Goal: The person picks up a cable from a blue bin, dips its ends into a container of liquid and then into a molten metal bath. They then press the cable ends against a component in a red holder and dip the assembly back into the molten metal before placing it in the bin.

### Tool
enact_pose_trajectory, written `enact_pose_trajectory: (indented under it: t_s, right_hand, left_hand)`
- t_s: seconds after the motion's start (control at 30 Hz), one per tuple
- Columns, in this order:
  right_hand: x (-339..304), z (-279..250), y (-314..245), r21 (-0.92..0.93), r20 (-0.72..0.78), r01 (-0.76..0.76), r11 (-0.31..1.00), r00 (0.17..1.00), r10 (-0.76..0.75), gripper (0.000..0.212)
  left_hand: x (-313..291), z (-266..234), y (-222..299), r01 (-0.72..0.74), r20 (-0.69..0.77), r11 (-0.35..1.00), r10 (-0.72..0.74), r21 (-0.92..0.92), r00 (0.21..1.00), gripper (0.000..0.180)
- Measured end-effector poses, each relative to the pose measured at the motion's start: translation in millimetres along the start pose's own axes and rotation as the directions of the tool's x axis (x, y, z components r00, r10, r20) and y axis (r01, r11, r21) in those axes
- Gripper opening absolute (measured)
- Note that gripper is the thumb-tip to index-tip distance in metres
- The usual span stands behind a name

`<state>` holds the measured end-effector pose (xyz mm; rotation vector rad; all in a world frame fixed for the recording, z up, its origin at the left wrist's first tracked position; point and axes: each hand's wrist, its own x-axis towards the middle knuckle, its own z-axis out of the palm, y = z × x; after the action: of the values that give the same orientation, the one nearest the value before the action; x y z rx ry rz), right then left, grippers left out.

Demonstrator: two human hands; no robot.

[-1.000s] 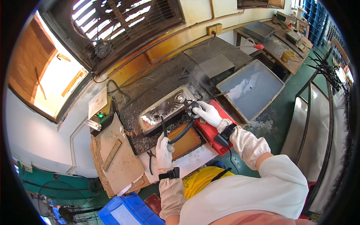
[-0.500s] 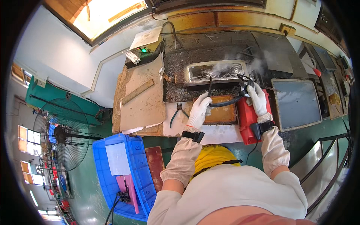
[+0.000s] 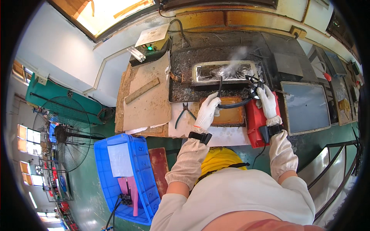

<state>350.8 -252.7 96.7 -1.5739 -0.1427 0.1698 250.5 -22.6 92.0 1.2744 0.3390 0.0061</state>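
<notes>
My left hand [image 3: 207, 112], in a white glove, is closed around a thick black cable [image 3: 236, 104]; a thin dark end sticks up from that hand towards a metal-filled pot. The cable bends across to my right hand [image 3: 267, 102], also gloved, whose fingers grip a bunch of black leads [image 3: 252, 85] near the pot's right corner. Just beyond both hands sits the rectangular pot [image 3: 210, 82], holding shiny molten metal, with smoke rising from it. Below the left hand's cable lies a shallow tray with a brownish-yellow surface [image 3: 227, 116]. The exact lead tips are too small to make out.
Pliers [image 3: 184, 112] lie left of my left hand. A wooden strip [image 3: 142, 91] rests on cardboard [image 3: 152, 109]. Under my right wrist stands a red box [image 3: 256, 129], beside a grey tray [image 3: 306, 107]. A blue crate [image 3: 148, 169] and a fan [image 3: 61, 134] are at left.
The smoke over the pot has thinned and shifted. The view has moved slightly; both hands keep their grips in nearly the same places.
</notes>
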Motion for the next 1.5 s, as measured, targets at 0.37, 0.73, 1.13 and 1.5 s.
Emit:
enact_pose_trajectory:
  t_s: [0.37,0.73,1.13,1.5]
  right_hand:
    - [1.2,-4.1,4.3,0.046,0.023,-0.01,0.999,1.0,0.009,0.039]
    - [2.9,-5.6,7.9,0.068,0.016,0.002,0.998,1.0,-0.003,0.038]
    - [4.2,-8.8,11.7,0.078,0.016,0.005,0.997,1.0,-0.006,0.041]
    - [3.9,-8.3,10.7,0.088,0.007,-0.001,0.996,1.0,0.0,0.041]
  left_hand:
    - [-2.6,3.3,-1.0,-0.021,-0.001,1.0,0.021,0.005,1.0,0.039]
    - [-8.5,6.6,3.3,-0.032,0.028,0.999,0.031,0.038,0.999,0.042]
    - [-13.9,9.1,6.3,-0.057,0.056,0.998,0.056,0.031,0.997,0.044]
    - [-18.5,13.0,13.6,-0.05,0.053,0.995,0.046,0.084,0.998,0.046]
